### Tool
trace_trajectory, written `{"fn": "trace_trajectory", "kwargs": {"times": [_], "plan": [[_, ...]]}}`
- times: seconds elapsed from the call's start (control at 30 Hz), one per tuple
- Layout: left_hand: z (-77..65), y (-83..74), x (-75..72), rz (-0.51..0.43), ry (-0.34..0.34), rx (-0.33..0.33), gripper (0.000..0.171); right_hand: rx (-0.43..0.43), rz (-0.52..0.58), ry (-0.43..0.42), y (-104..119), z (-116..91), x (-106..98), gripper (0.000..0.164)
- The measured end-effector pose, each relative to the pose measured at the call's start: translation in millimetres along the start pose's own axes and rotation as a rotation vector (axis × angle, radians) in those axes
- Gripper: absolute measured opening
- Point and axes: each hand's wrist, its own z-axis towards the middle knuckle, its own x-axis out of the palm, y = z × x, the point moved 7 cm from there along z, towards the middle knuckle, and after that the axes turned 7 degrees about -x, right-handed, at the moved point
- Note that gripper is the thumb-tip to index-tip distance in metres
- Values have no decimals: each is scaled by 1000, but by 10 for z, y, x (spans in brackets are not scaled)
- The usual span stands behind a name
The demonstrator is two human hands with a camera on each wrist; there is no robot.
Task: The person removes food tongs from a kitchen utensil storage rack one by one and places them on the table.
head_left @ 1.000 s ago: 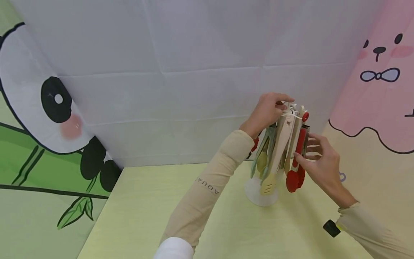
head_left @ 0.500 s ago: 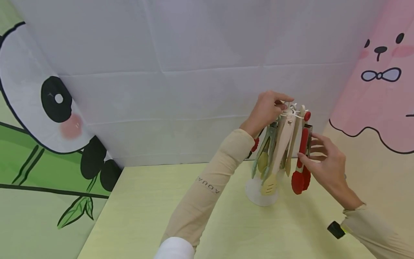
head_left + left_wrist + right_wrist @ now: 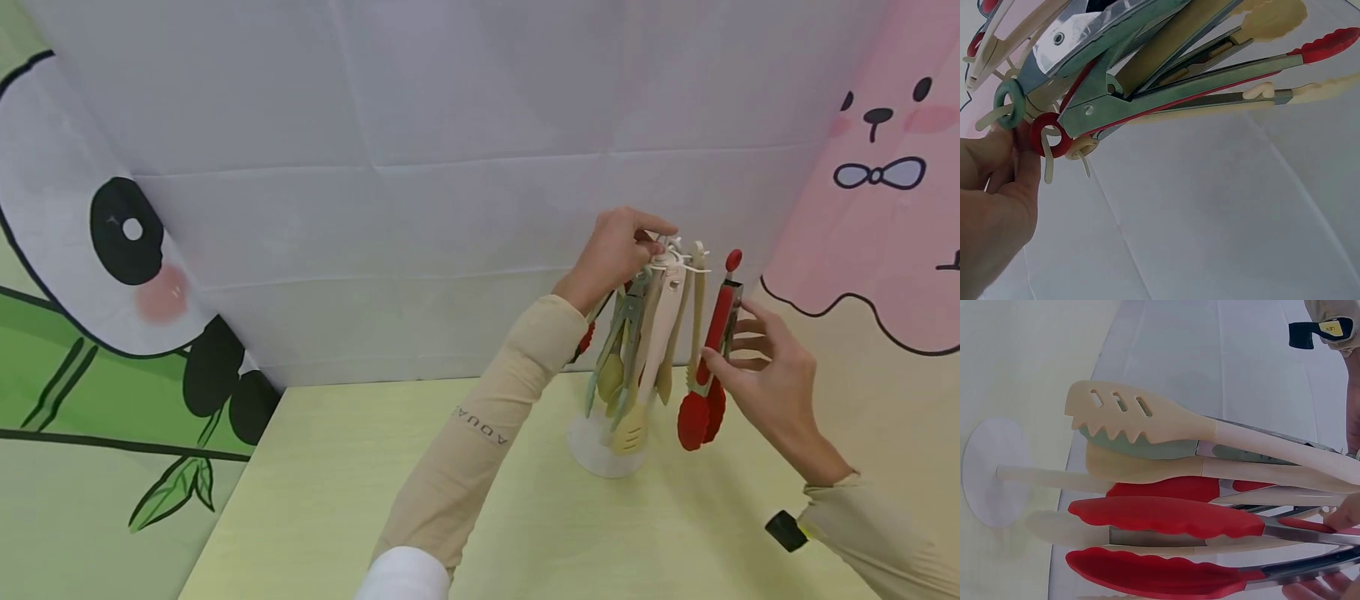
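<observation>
My right hand (image 3: 776,375) grips red-handled tongs (image 3: 722,325) between thumb and fingers, upright with the red scalloped tips (image 3: 1166,515) down. The tongs are apart from the rack, just to its right. At the top of the white utensil rack (image 3: 607,454), my left hand (image 3: 618,250) pinches the stand's top. Several utensils hang there from hooks, among them a cream slotted spatula (image 3: 1129,412) and green tongs (image 3: 1179,87). In the left wrist view a red ring (image 3: 1044,134) and a green ring (image 3: 1010,103) sit on hooks beside the left fingers.
The rack stands on a pale yellow-green table (image 3: 360,500), near its back edge. Behind rises a white cloth wall (image 3: 450,208). On the right is a pink cartoon panel (image 3: 885,208), on the left a green panda print (image 3: 127,367).
My right hand has moved right, taking the red tongs off the rack; their ring end is now clear of the hooks. The left hand has stayed at the rack's top.
</observation>
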Motion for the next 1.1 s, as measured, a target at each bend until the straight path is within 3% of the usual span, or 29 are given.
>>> {"fn": "trace_trajectory", "kwargs": {"times": [1.1], "plan": [[-21,-53,6,-14,-62,-32,23,18,-119,100,-141,-62,-95,60]]}}
